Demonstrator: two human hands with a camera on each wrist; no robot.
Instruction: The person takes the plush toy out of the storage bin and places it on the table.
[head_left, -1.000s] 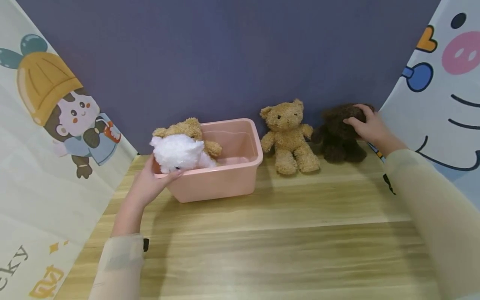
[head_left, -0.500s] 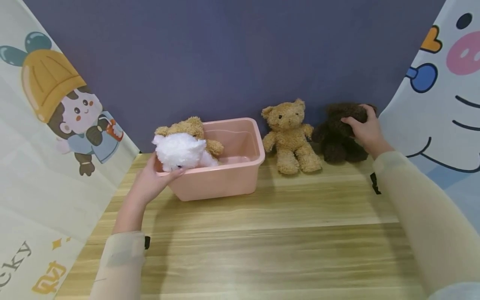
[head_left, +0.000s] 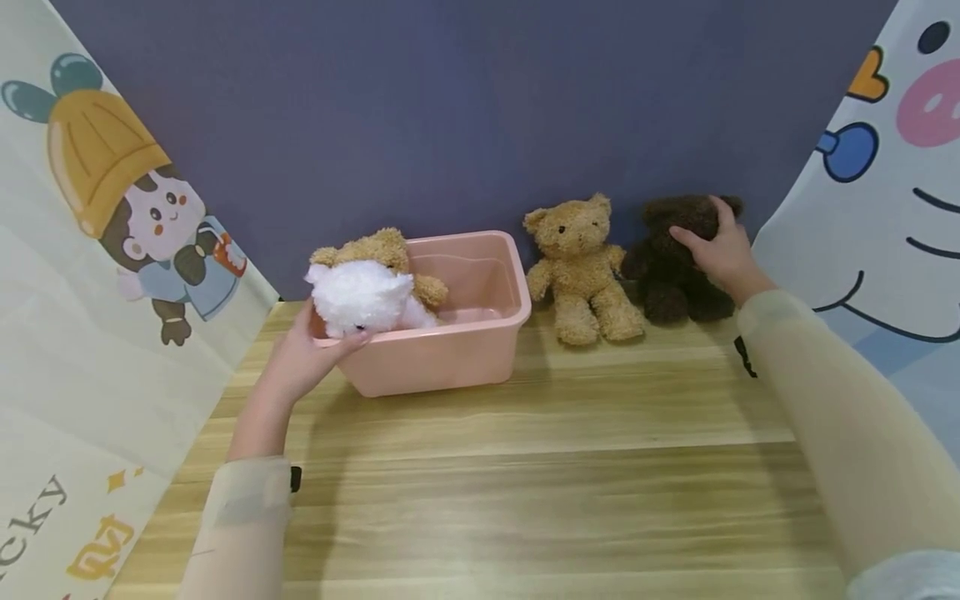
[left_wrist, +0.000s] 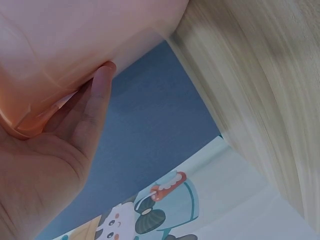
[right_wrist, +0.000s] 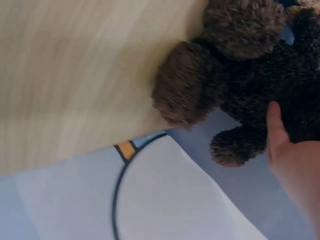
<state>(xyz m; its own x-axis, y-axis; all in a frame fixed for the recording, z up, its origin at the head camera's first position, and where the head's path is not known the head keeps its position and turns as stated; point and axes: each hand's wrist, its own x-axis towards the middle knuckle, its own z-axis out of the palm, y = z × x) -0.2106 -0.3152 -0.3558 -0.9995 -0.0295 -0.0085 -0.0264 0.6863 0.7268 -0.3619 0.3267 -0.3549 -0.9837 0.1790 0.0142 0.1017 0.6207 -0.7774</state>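
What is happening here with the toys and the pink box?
A person sits at a wooden table. The left hand holds the near left corner of a pink plastic bin, which holds a white plush toy and a tan bear. The right hand grips the head of a dark brown teddy bear, which sits beside a light brown teddy bear against the back wall.

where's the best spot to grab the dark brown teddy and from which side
Probably the head of the dark brown teddy, from above and its right. It sits upright against the purple wall, so the back is blocked, and the tan teddy crowds its left. The round head stands free on top, and the right hand already wraps it there.
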